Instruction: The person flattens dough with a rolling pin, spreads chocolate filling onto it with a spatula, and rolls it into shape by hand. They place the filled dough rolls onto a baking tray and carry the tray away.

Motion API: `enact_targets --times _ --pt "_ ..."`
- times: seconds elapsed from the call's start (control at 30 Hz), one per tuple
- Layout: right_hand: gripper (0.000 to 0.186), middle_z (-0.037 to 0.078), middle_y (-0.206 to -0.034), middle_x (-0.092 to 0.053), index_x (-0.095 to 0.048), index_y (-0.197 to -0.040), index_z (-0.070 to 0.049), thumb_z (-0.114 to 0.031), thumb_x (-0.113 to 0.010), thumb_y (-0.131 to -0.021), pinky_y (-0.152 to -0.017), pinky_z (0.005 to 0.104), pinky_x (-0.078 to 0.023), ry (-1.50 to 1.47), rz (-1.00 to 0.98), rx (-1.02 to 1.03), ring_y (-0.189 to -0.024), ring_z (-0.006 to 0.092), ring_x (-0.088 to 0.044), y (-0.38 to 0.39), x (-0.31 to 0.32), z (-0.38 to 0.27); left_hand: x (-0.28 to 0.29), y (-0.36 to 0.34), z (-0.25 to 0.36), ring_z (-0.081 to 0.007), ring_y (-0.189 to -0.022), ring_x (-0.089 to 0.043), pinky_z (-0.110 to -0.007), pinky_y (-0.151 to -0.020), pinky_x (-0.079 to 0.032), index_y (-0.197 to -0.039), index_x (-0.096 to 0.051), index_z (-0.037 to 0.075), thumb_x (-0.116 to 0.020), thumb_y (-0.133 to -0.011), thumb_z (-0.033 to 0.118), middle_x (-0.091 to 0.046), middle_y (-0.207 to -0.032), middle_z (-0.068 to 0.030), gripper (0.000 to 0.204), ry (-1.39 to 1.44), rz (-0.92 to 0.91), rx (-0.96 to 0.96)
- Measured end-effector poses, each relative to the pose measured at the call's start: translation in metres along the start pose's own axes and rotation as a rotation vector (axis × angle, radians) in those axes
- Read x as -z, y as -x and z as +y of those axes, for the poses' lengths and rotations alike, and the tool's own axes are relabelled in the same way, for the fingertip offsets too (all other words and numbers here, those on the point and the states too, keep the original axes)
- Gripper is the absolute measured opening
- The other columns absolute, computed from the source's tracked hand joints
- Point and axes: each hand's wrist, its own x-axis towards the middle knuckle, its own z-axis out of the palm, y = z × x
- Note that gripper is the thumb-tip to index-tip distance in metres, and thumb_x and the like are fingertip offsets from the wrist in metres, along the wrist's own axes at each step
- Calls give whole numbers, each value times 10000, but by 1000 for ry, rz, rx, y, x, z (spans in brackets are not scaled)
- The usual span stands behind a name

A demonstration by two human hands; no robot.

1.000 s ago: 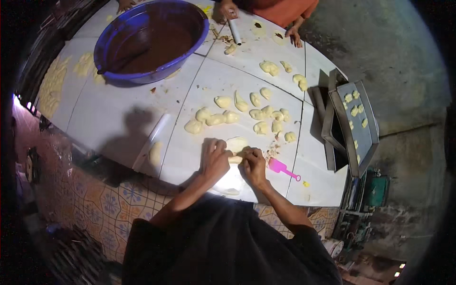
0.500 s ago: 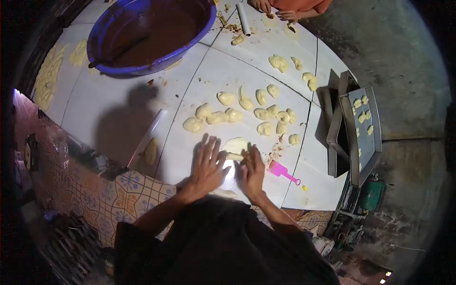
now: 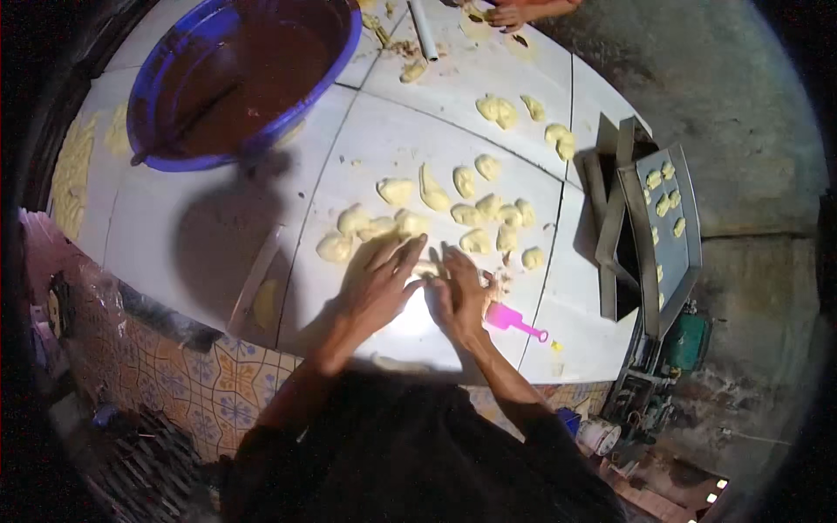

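Observation:
My left hand (image 3: pixel 384 288) lies palm down with fingers stretched over a small roll of pale dough (image 3: pixel 427 270) on the white tiled table (image 3: pixel 331 139). My right hand (image 3: pixel 460 292) is at the roll's other side, its fingers extended and partly covering it. Just beyond are several soft dough lumps (image 3: pixel 394 192). A pink plastic scraper (image 3: pixel 504 315) rests beside my right hand, near scattered crumbs. A pale rod (image 3: pixel 257 279) lies to the left, beside a flat dough piece (image 3: pixel 267 301).
A blue basin (image 3: pixel 218 161) holding brown mixture stands at back left. At right, stacked metal trays (image 3: pixel 676 253) carry small dough pieces. Another person's hand (image 3: pixel 510 16) is at the far edge beside a white tube (image 3: pixel 423 30). Spread dough (image 3: pixel 71 174) lines the left edge.
My fingers have gone from pinched at the dough to stretched out, and both hands have moved slightly forward over the roll. The view has shifted. The other person's hands have left the tube.

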Motion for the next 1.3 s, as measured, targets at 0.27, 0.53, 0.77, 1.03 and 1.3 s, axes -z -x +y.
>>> enact_targets --times 0.27,0.53,0.77,1.03,1.3 --pt "433 166 -1256 -650 -606 -1320 -67 -16 -635 -891 -994 430 -477 -512 -456 -144 -1163 348 -596 31 37 -7 4 40 20 -368 -1302 -505 -449 -1109 -398 -1403 -534 64 -659 -837 -38 -544 -1407 -199 589 279 -244 167" --pt "489 185 -1462 -485 -550 -1349 -10 69 -601 -869 -1123 433 -419 -460 -655 -103 -1394 338 -420 129 42 -12 26 120 74 -386 -1241 -503 -425 -1076 -415 -1335 -568 25 -616 -800 -62 -547 -1360 -155 543 138 -138 311" --pt "685 184 -1426 -484 -407 -1478 -45 -181 -717 -882 -1074 442 -455 -147 -391 225 -1291 351 -490 126 11 -32 -27 161 63 -291 -1168 -562 -342 -926 -516 -1373 -510 -43 -633 -844 -35 -613 -1188 -189 544 475 41 698" --pt "483 154 -1265 -600 -462 -1425 12 -255 -532 -1028 -878 356 -522 -1642 -384 -812 -1007 243 -628 140 23 9 17 89 129 -340 -1324 -481 -544 -1138 -359 -1557 -250 65 -602 -966 312 -499 -1394 -230 730 1811 158 797" --pt "375 104 -1176 -658 -599 -1283 5 -262 -479 -1049 -773 250 -504 -1461 455 -454 -972 170 -641 97 268 118 -20 23 169 -273 -1074 -621 -439 -927 -523 -1299 -553 -39 -515 -971 373 -618 -1234 -151 528 1219 82 642"
